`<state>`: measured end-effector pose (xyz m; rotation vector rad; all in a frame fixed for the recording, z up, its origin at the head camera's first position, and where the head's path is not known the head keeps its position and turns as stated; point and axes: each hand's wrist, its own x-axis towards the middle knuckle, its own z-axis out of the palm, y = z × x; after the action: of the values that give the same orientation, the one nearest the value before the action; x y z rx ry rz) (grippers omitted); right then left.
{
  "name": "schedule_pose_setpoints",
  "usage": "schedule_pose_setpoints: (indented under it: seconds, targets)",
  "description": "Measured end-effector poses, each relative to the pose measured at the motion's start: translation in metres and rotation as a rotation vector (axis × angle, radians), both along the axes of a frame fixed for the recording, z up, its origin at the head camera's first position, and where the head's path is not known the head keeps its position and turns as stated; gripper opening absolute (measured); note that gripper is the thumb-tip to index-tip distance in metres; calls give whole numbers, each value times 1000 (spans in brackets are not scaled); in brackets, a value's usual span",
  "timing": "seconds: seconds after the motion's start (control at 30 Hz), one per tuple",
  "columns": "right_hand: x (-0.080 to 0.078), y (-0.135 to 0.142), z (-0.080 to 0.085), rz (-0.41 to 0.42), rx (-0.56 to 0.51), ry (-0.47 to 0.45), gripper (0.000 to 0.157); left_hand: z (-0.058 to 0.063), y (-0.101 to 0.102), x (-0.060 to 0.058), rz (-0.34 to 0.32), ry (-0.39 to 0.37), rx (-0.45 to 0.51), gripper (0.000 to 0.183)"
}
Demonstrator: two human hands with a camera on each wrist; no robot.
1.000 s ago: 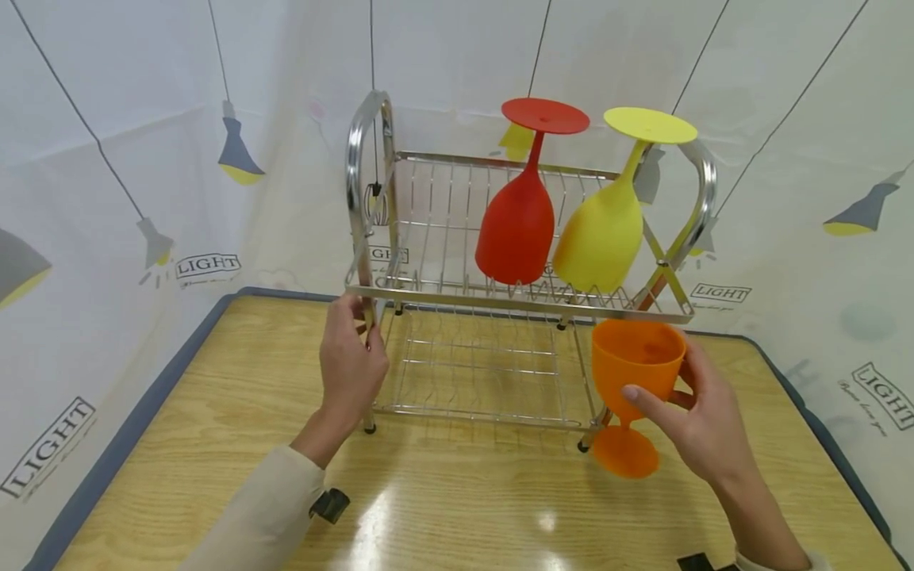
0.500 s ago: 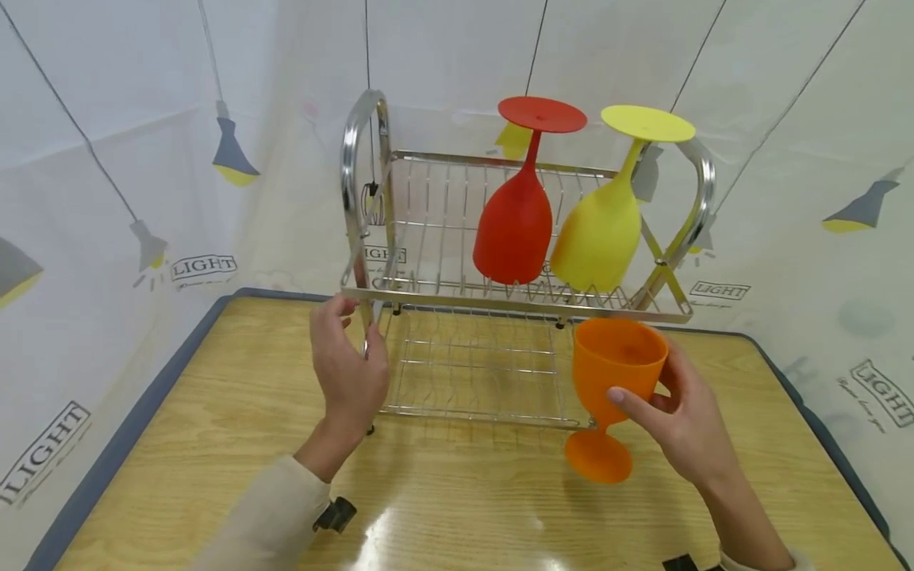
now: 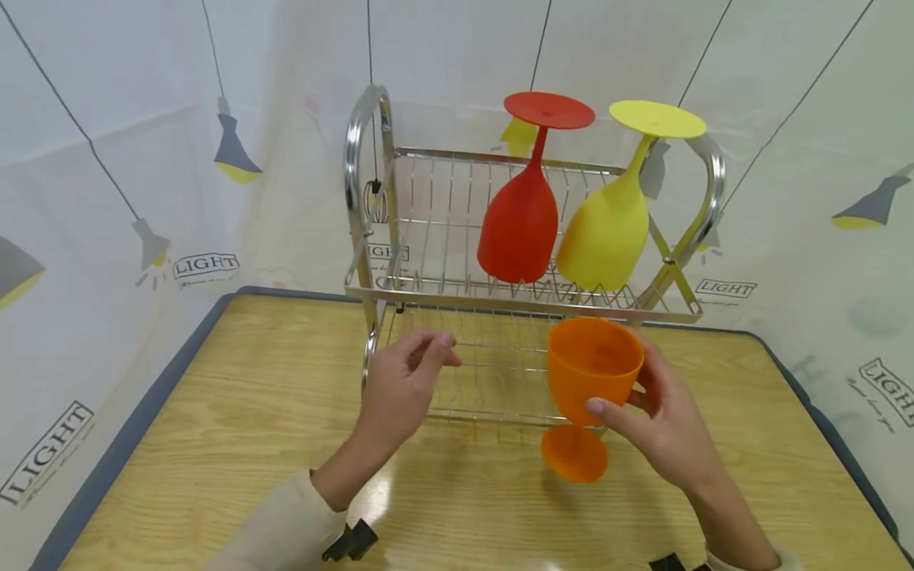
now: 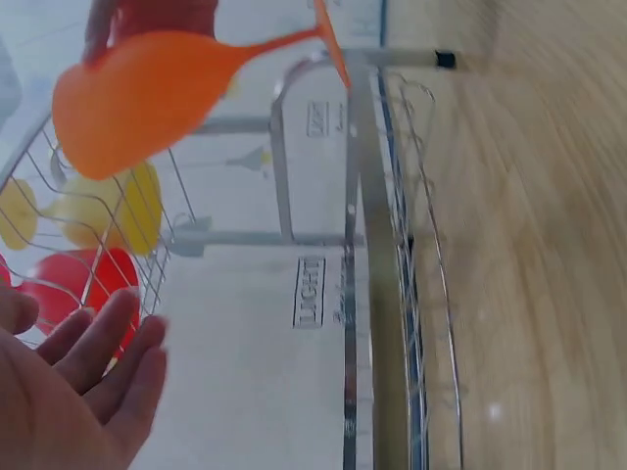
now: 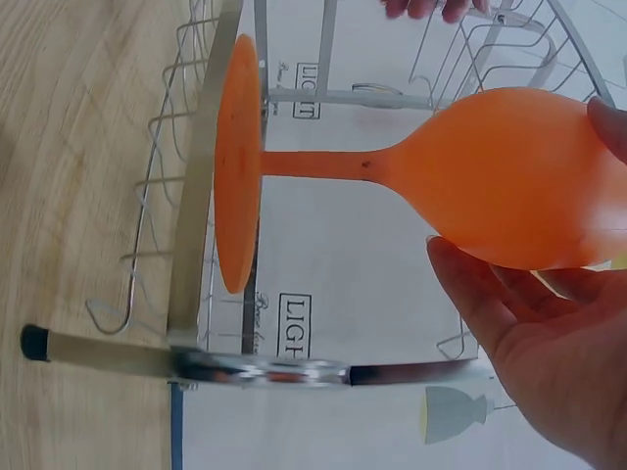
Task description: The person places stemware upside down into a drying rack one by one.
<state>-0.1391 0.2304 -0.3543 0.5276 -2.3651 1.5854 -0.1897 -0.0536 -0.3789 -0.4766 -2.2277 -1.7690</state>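
My right hand grips an orange goblet by its bowl, upright, in front of the dish rack's lower right part. In the right wrist view its thumb and fingers curve round the orange goblet. My left hand is in front of the rack's lower left part, fingers loosely bent and holding nothing; the left wrist view shows its fingers spread apart. On the upper tier of the dish rack, a red goblet and a yellow goblet stand upside down side by side, bases up.
The two-tier metal rack stands on a wooden table, its lower wire tier behind both hands. White sheeting printed with lamps surrounds the table at the back and sides.
My left hand has let go of the rack's left post and moved right. My right hand has carried the orange goblet leftward. The red and yellow goblets stay in place.
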Motion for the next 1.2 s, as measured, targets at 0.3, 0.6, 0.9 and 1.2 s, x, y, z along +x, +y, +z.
schedule_pose_setpoints:
  seconds: [0.3,0.6,0.9,1.2]
  targets:
    - [-1,-20,3,59,110,47,84,5,12,7,-408,-587,119,68]
    - [-8,-37,2,121,235,189,95,3,18,1,-621,-853,297,78]
    - [-14,-41,1,191,323,250,95,5,17,-2,-647,-924,368,81]
    - [-18,-43,-1,223,479,303,97,2,15,-9,-597,-948,388,80]
